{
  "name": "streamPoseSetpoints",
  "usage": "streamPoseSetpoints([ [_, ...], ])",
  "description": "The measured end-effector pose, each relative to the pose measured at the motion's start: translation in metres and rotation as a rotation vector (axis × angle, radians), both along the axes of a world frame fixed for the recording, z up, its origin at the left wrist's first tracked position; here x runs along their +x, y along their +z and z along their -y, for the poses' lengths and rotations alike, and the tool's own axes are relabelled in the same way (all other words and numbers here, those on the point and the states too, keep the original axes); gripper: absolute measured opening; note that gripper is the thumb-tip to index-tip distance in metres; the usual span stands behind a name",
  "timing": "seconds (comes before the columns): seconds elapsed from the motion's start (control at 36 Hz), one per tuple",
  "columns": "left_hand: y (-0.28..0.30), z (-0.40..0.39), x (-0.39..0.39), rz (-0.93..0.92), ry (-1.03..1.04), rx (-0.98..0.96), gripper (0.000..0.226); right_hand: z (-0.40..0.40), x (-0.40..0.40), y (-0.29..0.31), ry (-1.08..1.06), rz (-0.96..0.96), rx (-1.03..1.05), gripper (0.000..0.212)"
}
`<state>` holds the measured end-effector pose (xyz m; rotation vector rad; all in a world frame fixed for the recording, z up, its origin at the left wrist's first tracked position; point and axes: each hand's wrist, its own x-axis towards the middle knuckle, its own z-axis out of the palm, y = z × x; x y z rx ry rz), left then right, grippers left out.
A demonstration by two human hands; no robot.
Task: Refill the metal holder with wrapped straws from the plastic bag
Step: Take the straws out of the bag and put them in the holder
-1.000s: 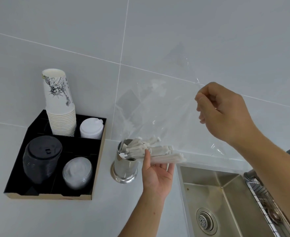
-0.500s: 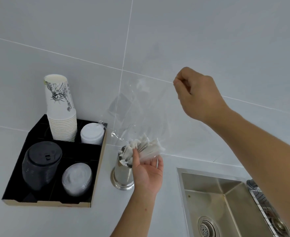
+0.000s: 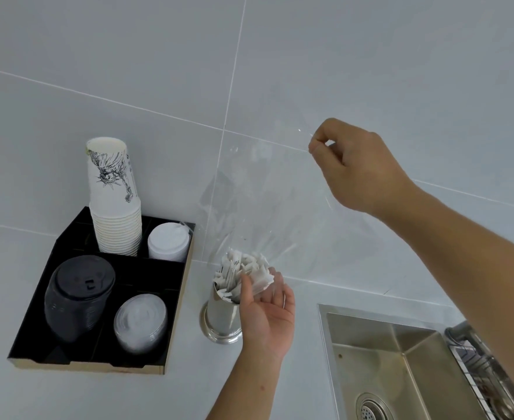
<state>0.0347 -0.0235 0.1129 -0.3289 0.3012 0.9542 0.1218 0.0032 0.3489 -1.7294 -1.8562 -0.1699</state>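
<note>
— Head view, far left of the frame: what sits there?
— A black tray [image 3: 186,274] on the table [image 3: 37,395], holding a paper cup stack [image 3: 114,201], white lids [image 3: 168,241], black lids [image 3: 79,295] and clear lids [image 3: 140,322].

— And at centre?
— The metal holder [image 3: 220,318] stands upright just right of the tray. Wrapped straws [image 3: 243,269] poke from its mouth; the left hand [image 3: 266,313], palm up, has its grip closed loosely round their tops.

— Upper right?
— The right hand [image 3: 355,168] pinches a corner of the clear plastic bag [image 3: 267,201], which hangs down to the straws. A steel sink [image 3: 401,365] fills the lower right.
</note>
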Motion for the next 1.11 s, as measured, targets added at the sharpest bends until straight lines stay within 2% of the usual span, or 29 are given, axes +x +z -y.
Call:
streamPoseSetpoints([
  [0.11, 0.001, 0.001, 0.000, 0.020, -0.002, 0.011, 0.045, 0.004, 0.000, 0.018, 0.015, -0.017, 0.002, 0.017],
  [0.42, -0.006, -0.006, -0.003, -0.066, 0.065, -0.051, 0.019, 0.008, 0.006, 0.000, -0.033, -0.055, -0.025, 0.018],
  [0.58, -0.005, -0.010, -0.001, -0.110, 0.079, -0.080, 0.016, 0.009, 0.004, -0.005, -0.030, -0.018, -0.026, 0.016],
  [0.75, -0.004, -0.001, -0.004, -0.111, 0.060, -0.046, 0.031, 0.016, 0.001, 0.004, -0.031, -0.010, -0.005, 0.016],
  [1.11, 0.011, 0.022, -0.010, -0.132, -0.014, 0.013, 0.029, 0.051, 0.002, 0.048, -0.080, -0.040, 0.047, 0.017],
])
